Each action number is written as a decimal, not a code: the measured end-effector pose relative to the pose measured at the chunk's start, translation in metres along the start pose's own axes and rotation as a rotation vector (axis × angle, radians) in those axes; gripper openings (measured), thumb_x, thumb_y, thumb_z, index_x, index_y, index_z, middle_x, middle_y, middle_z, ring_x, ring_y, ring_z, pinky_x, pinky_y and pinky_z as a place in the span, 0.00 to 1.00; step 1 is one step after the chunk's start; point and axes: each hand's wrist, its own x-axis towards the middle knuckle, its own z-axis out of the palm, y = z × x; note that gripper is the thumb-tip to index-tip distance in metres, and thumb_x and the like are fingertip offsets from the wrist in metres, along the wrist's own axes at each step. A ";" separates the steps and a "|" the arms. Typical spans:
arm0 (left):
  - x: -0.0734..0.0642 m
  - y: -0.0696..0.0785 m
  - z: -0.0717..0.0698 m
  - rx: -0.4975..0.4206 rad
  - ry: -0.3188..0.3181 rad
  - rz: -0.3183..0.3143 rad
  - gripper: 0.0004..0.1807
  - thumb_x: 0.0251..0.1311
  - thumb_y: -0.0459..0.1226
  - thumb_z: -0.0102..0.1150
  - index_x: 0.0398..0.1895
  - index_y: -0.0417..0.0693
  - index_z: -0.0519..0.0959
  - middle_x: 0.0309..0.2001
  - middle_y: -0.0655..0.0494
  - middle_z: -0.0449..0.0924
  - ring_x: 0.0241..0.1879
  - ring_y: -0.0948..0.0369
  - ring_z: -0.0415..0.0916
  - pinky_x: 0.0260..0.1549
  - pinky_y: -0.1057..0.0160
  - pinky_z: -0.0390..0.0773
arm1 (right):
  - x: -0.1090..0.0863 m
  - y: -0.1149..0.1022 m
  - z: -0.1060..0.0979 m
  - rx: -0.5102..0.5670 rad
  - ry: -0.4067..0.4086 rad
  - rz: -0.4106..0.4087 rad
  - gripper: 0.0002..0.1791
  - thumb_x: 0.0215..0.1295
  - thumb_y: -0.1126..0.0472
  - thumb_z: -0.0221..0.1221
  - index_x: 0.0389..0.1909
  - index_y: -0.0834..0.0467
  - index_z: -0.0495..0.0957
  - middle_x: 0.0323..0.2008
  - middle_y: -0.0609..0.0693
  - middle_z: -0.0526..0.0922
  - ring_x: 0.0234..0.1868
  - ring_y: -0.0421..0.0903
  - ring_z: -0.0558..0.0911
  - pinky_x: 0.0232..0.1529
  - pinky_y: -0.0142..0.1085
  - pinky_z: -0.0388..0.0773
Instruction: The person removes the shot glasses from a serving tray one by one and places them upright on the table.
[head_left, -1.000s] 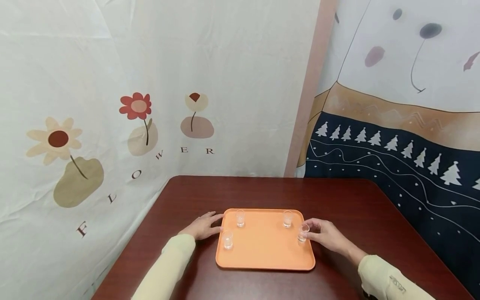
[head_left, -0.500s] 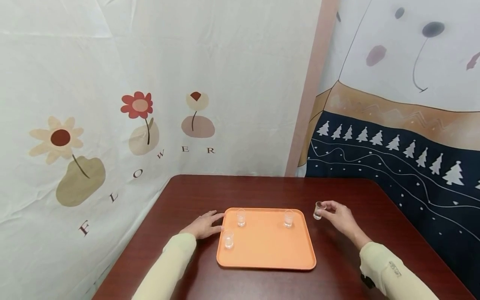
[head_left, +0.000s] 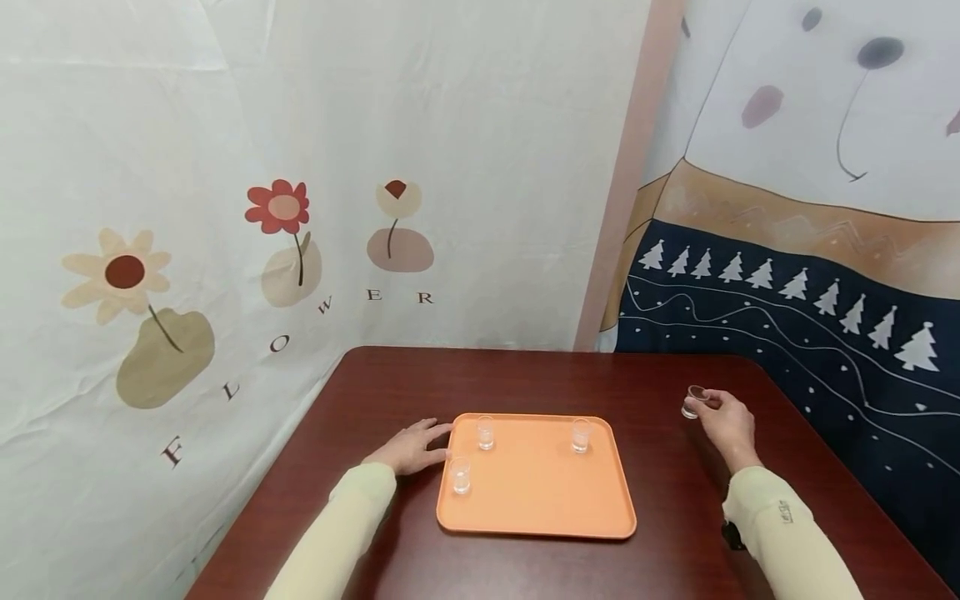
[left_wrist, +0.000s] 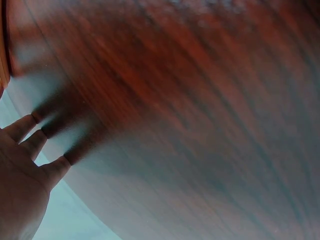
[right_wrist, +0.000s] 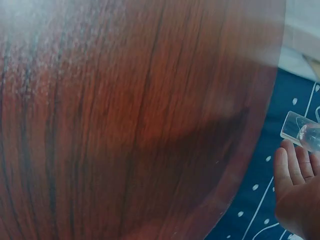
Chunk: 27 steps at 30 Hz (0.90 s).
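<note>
In the head view my right hand [head_left: 729,423] pinches a small clear shot glass [head_left: 692,406] between thumb and fingers, out over the table to the right of the orange tray [head_left: 540,500]. The right wrist view shows the same shot glass [right_wrist: 294,125] at its right edge, just past the fingertips. My left hand [head_left: 407,448] lies at the tray's left rim with fingers extended. Three more shot glasses stand upright on the tray: one at the back left [head_left: 486,435], one at the back right [head_left: 581,437], one at the left side [head_left: 461,477].
A dark reddish-brown wooden table [head_left: 525,383] carries the tray. Behind it hangs a pale cloth [head_left: 487,167] printed with flowers, and to the right a navy cloth [head_left: 810,333] with white trees borders the table's edge.
My right hand has taken the shot glass off the tray's right side and carried it right and away from me. The left hand has stayed by the tray's left rim.
</note>
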 end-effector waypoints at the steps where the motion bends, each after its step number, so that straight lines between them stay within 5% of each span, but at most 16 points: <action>1: 0.000 0.000 0.000 0.000 -0.001 0.000 0.33 0.68 0.54 0.57 0.74 0.57 0.67 0.73 0.39 0.58 0.72 0.41 0.54 0.66 0.37 0.58 | 0.000 0.002 -0.001 -0.006 -0.001 0.009 0.32 0.70 0.47 0.59 0.61 0.70 0.72 0.53 0.69 0.79 0.53 0.65 0.74 0.50 0.54 0.73; 27: -0.001 -0.002 0.001 0.010 -0.010 0.011 0.34 0.67 0.56 0.56 0.74 0.59 0.66 0.74 0.41 0.57 0.74 0.43 0.52 0.67 0.38 0.56 | -0.006 0.013 0.020 -0.037 -0.091 0.042 0.31 0.70 0.50 0.59 0.61 0.71 0.69 0.55 0.71 0.76 0.56 0.67 0.71 0.56 0.59 0.67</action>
